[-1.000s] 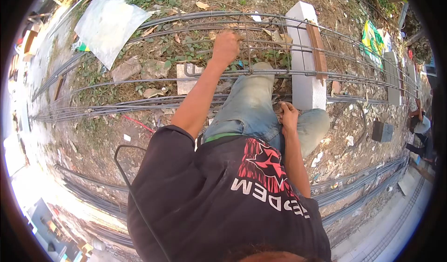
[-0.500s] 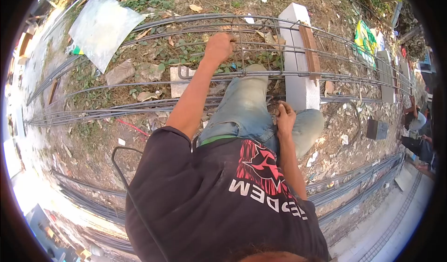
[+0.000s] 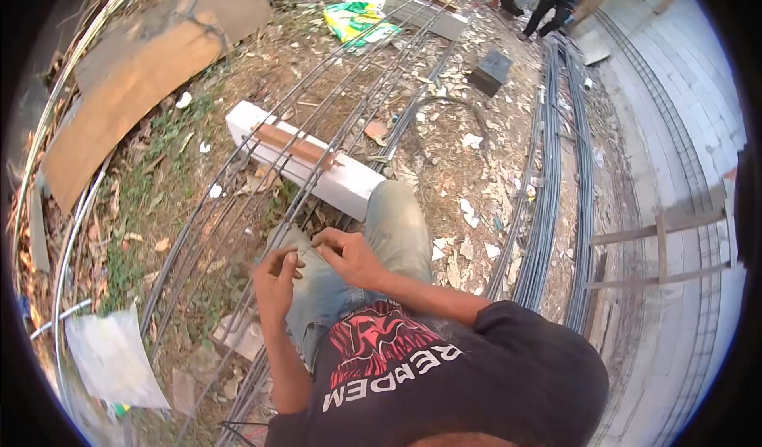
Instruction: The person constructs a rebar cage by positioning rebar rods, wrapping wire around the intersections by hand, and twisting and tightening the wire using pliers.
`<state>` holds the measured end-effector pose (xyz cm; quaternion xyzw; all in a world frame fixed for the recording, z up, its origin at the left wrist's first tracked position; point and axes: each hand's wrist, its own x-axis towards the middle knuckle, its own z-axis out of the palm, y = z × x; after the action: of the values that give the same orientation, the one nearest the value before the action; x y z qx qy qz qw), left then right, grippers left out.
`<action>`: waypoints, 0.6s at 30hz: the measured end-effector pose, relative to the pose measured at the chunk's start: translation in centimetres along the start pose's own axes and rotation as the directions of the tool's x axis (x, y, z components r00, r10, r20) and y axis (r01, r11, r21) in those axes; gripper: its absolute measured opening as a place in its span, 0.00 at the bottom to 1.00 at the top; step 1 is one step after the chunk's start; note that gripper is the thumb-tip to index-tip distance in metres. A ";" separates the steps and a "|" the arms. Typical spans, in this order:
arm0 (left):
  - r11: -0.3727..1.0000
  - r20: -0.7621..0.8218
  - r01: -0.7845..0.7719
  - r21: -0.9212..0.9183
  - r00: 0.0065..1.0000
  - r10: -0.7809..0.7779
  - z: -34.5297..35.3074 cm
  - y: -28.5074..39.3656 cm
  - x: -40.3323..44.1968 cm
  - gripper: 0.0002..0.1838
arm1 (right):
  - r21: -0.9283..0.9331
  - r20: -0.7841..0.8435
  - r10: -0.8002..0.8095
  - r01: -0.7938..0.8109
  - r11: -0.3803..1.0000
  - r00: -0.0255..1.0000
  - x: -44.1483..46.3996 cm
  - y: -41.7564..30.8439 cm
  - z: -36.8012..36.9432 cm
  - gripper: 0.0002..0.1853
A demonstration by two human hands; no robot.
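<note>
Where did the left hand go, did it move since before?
Yes. Judged against the steel bars, the left hand has drawn back from the farther ones toward the person's jeans, close to the right hand. The camera turned too.

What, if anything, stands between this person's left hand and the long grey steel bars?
Nothing visible: the bare left hand is beside the long grey steel bars, though contact is unclear. The white rectangular block lies under those bars, farther ahead.

Scrap-strewn ground (image 3: 508,173) before us bears a long white block (image 3: 349,195), bundled metal rods (image 3: 548,209), a dark block (image 3: 490,71) and crumpled green-and-yellow plastic (image 3: 353,25).
</note>
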<state>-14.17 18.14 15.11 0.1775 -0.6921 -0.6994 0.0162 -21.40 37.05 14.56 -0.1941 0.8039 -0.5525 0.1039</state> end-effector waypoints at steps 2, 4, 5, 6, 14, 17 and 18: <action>0.996 0.071 -0.017 -0.090 0.997 0.023 1.4 -1.2 0.1 0.19 | -0.059 0.034 -0.015 0.017 0.998 0.999 -0.2 -1.4 -0.7 0.10; 0.981 0.092 0.041 -0.191 0.995 -0.024 2.4 -1.2 -0.2 0.20 | -0.097 0.009 -0.067 0.067 0.993 0.998 -0.8 -2.2 -1.7 0.10; 0.965 0.095 0.097 -0.244 0.993 -0.076 2.8 -0.5 -0.5 0.20 | -0.118 -0.003 -0.092 0.091 0.989 0.996 -1.1 -2.3 -2.1 0.10; 0.943 0.107 0.156 -0.293 0.986 -0.130 3.2 -0.1 -0.5 0.20 | -0.164 -0.018 -0.154 0.149 0.975 0.988 -1.5 -2.1 -2.3 0.10; 0.989 0.167 -0.026 -0.148 0.985 0.051 2.8 0.0 -1.5 0.19 | -0.149 -0.020 -0.326 0.320 0.936 0.945 -3.2 -0.7 -2.9 0.11; 0.998 0.296 -0.054 -0.033 0.953 0.062 1.5 0.7 -2.5 0.21 | -0.088 0.047 -0.312 0.315 0.945 0.949 -3.8 0.0 -3.1 0.11; 0.998 0.278 -0.058 -0.029 0.959 0.064 1.9 1.3 -3.1 0.22 | -0.069 0.093 -0.289 0.296 0.953 0.953 -3.9 0.1 -3.3 0.12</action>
<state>-12.02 20.71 17.04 0.0559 -0.6855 -0.7236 -0.0581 -19.16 41.56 15.46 -0.3376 0.7834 -0.5199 0.0455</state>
